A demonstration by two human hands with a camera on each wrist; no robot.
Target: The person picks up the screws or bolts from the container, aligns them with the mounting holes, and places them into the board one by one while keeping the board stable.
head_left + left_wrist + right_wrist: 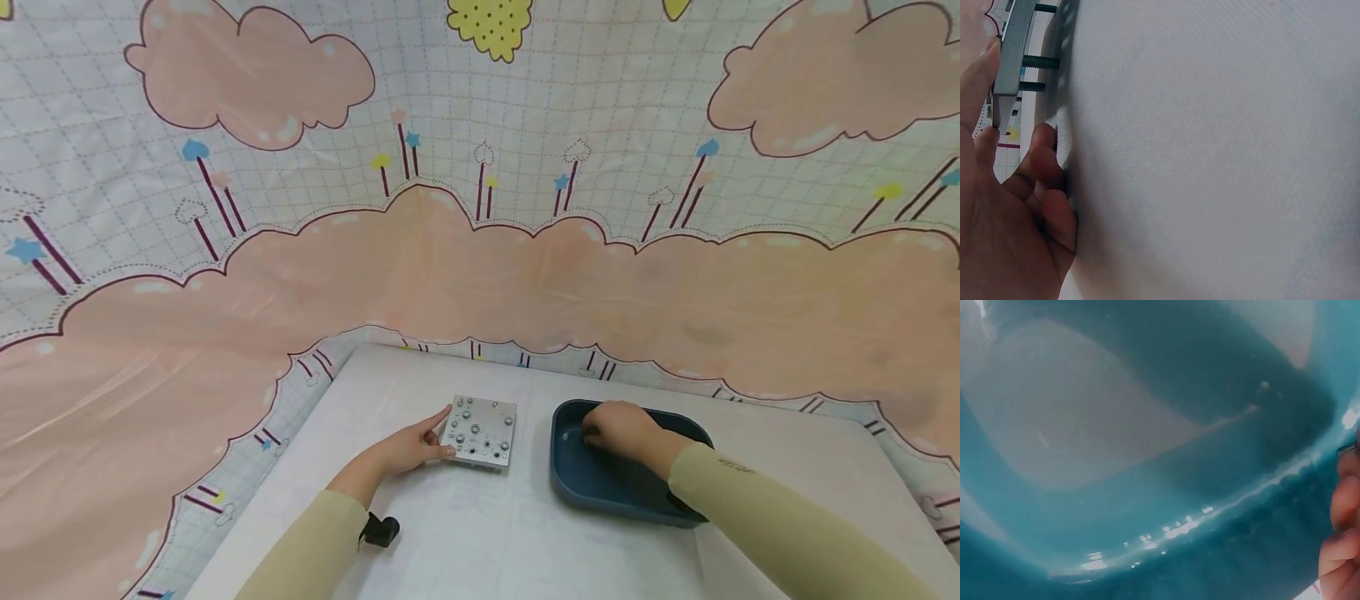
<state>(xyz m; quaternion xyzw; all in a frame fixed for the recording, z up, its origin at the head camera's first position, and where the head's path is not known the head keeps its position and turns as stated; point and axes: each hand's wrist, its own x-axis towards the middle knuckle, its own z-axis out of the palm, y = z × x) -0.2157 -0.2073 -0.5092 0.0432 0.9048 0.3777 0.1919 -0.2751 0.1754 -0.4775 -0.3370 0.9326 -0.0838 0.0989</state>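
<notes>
A square silver metal plate (480,429) with several screws and holes in its top lies on the white table. My left hand (411,443) holds it by its left edge, thumb and a finger spread along that side. In the left wrist view, threaded screw shanks (1041,62) stick out from the plate's underside, and the other fingers of the hand are curled beside it. Over a dark blue basin (600,492), my right hand (622,429) reaches inside with curled fingers. At its fingertips in the right wrist view shows a sliver of a small metal piece (1347,449), mostly cut off by the frame.
The basin stands right of the plate, its raised rim around the right hand. A black object (381,530) sits by the left wrist. A patterned cloth (525,283) hangs behind the white table (450,533) and along its sides.
</notes>
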